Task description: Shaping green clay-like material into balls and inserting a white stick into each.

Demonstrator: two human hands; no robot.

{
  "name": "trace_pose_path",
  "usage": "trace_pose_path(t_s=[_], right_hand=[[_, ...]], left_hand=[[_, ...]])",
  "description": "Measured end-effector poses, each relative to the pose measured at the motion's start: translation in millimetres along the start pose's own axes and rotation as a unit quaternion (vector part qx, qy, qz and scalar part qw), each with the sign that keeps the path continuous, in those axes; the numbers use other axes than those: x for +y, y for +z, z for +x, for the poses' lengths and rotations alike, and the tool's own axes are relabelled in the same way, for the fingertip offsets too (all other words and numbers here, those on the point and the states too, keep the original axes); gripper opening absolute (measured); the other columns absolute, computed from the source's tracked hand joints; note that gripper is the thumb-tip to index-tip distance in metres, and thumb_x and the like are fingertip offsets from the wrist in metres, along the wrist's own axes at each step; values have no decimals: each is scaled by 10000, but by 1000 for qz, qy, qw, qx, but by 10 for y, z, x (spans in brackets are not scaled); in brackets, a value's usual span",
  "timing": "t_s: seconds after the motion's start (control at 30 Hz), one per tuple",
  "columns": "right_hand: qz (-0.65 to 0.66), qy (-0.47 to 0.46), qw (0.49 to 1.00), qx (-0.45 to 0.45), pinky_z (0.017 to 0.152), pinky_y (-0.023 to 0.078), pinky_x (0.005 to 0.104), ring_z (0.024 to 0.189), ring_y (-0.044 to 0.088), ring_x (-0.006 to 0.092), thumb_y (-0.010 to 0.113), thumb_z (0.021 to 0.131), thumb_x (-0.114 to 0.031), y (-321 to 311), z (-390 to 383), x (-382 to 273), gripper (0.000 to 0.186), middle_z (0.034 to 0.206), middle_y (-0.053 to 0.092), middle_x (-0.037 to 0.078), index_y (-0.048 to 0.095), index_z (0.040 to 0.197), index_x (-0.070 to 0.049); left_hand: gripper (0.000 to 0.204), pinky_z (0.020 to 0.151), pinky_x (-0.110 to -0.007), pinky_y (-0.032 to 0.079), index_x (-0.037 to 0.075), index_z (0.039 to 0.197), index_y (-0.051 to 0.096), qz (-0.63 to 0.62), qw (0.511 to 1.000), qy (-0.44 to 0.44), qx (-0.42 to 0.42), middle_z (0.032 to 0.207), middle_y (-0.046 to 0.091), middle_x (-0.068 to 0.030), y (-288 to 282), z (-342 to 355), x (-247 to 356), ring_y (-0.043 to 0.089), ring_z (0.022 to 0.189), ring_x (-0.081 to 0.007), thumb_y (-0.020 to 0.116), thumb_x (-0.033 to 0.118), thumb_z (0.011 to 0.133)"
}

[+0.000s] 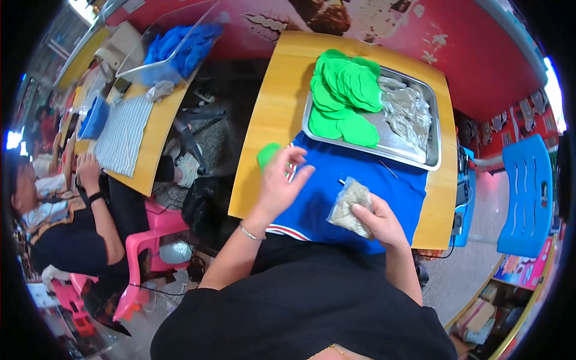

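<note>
My right hand (384, 222) grips a small clear plastic packet (349, 209) filled with beige, grainy-looking stuff, the thumb pressed on its side. My left hand (283, 183) is raised over the table with thumb and fingers apart. A green piece (267, 156) shows just beyond its fingers; whether they touch it is unclear. Something thin and white shows by the fingers, too small to name. Beneath both hands a blue cloth (312, 207) with a striped edge covers the near part of the table. A thin metal rod (389, 168) lies near the tray.
A metal tray (433, 157) at the back holds a pile of green rounded pieces (345, 90) and several clear packets (407, 114). The wooden table (282, 78) meets a red wall. At left, a person (66, 222) sits by another table with a clear bin (129, 75). A blue chair (525, 195) stands right.
</note>
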State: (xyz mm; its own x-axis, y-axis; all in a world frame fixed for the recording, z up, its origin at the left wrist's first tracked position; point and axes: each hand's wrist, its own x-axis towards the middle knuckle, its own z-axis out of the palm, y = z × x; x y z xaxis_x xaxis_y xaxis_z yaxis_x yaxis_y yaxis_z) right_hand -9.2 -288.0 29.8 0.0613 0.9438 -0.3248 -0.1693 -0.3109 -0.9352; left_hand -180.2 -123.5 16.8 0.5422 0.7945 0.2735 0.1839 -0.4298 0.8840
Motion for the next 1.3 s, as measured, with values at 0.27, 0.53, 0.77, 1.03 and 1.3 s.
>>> trace_pose_path(t_s=[0.27, 0.53, 0.77, 1.03, 1.3], right_hand=[[123, -10, 992, 36, 844, 430, 275, 963, 544, 113, 535, 896, -148, 15, -19, 31, 321, 1056, 585, 48, 487, 1178, -1], [127, 34, 991, 35, 814, 464, 290, 926, 588, 151, 544, 873, -105, -2, -21, 73, 257, 1034, 609, 90, 511, 1104, 4], [121, -14, 987, 105, 774, 478, 280, 855, 606, 149, 610, 820, -88, 100, 76, -21, 260, 950, 630, 97, 533, 1049, 9], [39, -53, 985, 159, 545, 411, 204, 651, 522, 56, 633, 814, -110, 108, 176, -244, 218, 817, 598, 13, 551, 997, -24], [-39, -156, 970, 185, 735, 469, 248, 812, 569, 85, 640, 799, -50, 160, 244, -509, 218, 890, 619, 29, 568, 996, 9]], left_hand=[[445, 852, -396, 425, 12, 1091, 549, 305, 952, 27, -21, 994, 560, -156, -506, 186, -558, 516, 967, -322, 699, 218, 726], [268, 773, -382, 432, 15, 937, 601, 299, 954, 0, -17, 858, 568, -132, -447, 236, -676, 544, 845, -300, 689, 143, 718], [156, 725, -343, 442, 11, 820, 551, 297, 955, -11, -10, 800, 568, -97, -486, 126, -634, 555, 789, -242, 659, 106, 757], [113, 683, -195, 427, 50, 893, 435, -289, 941, -167, -62, 851, 572, -25, -412, -76, -77, 519, 775, -56, 545, 77, 895], [115, 732, -195, 408, 67, 912, 415, -455, 871, -155, -102, 905, 561, -24, 70, -209, 103, 500, 818, -45, 529, 63, 905]])
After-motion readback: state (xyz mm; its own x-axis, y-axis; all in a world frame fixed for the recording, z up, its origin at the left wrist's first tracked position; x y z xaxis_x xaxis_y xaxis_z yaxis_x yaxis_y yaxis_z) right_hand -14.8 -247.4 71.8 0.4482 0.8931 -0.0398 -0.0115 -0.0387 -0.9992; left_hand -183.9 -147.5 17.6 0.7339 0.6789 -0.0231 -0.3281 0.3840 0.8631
